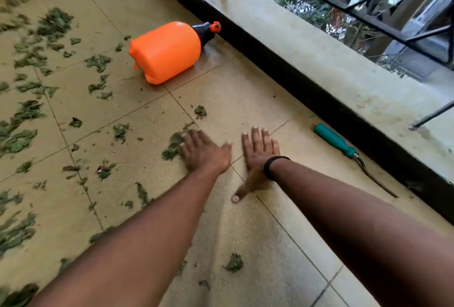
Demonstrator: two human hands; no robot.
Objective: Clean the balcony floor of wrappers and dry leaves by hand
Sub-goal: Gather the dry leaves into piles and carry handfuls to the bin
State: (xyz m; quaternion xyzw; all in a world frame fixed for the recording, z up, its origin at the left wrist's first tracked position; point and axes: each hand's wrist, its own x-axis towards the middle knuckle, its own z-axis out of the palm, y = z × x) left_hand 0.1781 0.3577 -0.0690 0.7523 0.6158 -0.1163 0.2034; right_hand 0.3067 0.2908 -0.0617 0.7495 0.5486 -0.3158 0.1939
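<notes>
The tiled floor (245,90) is strewn with dry leaves, thickest well to the left of the orange spray bottle (167,52), which lies on its side, nozzle toward the low wall (307,61). A green-handled tool (335,140) lies along the foot of that wall, on the near side of the bottle. Nearer the person than the bottle, both hands are flat on the tiles, fingers straight and holding nothing. The left hand (202,153) has its fingertips touching a small clump of leaves (172,147), which lies just to its left. The right hand (258,156) is on bare tile, farther from it. The left hand looks best placed to gather that clump, probably sweeping toward the bigger scatter. A small wrapper (100,169) seems to lie farther left.
</notes>
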